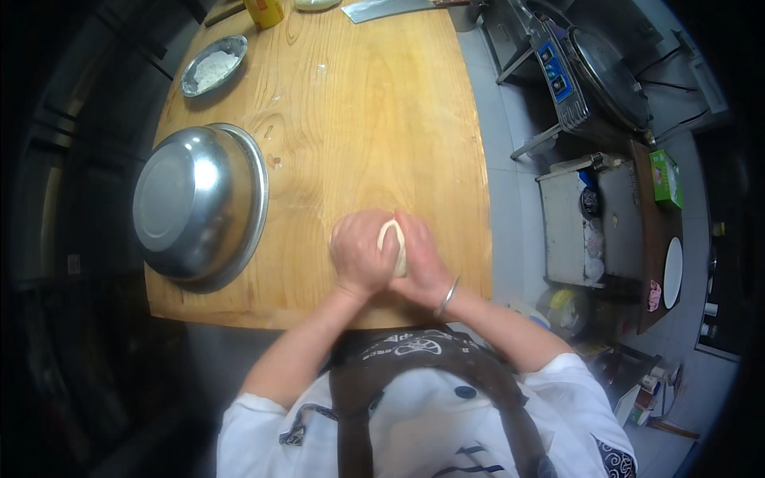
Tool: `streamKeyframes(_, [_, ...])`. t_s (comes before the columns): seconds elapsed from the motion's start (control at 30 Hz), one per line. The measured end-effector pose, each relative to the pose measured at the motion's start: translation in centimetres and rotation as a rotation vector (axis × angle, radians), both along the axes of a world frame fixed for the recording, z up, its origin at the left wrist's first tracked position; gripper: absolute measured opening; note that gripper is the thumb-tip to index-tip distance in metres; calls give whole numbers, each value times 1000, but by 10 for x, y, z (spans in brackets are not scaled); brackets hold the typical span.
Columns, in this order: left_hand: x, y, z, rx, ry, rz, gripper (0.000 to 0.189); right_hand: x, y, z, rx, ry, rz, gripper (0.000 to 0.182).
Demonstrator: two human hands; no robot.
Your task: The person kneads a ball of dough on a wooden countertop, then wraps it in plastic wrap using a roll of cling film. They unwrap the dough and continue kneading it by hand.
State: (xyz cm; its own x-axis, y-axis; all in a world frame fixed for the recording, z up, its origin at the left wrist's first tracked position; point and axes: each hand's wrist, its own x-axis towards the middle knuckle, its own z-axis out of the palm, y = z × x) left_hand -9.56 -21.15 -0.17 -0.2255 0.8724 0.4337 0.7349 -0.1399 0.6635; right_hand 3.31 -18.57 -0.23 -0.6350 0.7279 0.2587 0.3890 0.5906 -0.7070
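Observation:
Both hands are pressed around a lump of pale dough (401,262) near the front edge of a wooden work table (382,119). My left hand (363,248) covers the dough's left side, its thumb lying over the top. From the right, my right hand (423,254) wraps the other side, with a metal bangle (449,296) on its wrist. Only a narrow strip of dough shows between the hands; the rest is hidden under the fingers and palms. A bit of pale dough also peeks out at the left hand's outer edge.
To the left, an overturned steel basin (179,203) sits on another metal rim. Beyond it stand a metal bowl of white flour (215,69) and a yellow container (264,13). A cleaver (388,8) lies at the far edge. Right of the table is an electric griddle (606,83).

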Motion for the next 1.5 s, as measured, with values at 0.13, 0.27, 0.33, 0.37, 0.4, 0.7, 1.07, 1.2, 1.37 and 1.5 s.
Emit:
streamKeyframes(0.13, [-9, 4, -23, 226, 90, -41, 24, -7, -10, -23, 43, -12, -83, 83])
streamKeyframes(0.27, [-23, 40, -40, 85, 114, -114, 25, -24, 13, -33, -71, -118, -218, 75])
streamKeyframes(0.33, [-30, 55, -54, 128, 131, -129, 25, -33, 27, -40, -124, -152, -278, 70])
streamKeyframes(0.37, [-35, 64, -54, 81, 185, -158, 25, -40, 36, -49, -131, -142, -304, 68])
streamKeyframes(0.4, [-42, 70, -55, 38, 240, -191, 25, -48, 44, -48, -168, -155, -313, 64])
streamKeyframes(0.7, [-24, 61, -18, -541, -72, -230, 25, 1, 38, 29, -567, -203, -243, 51])
streamKeyframes(1.07, [4, 51, -43, -334, -309, 38, 30, -12, 32, -10, -238, -310, -288, 27])
streamKeyframes(1.2, [-25, 85, -85, -646, -1078, -60, 22, -20, 43, -8, -188, -541, -289, 32])
streamKeyframes(1.37, [-8, -3, -16, -429, -253, -116, 25, 10, -16, 8, -290, -107, -170, 48])
streamKeyframes(1.5, [23, -7, -24, -27, 121, -227, 27, 8, -31, -25, -161, -85, -356, 40])
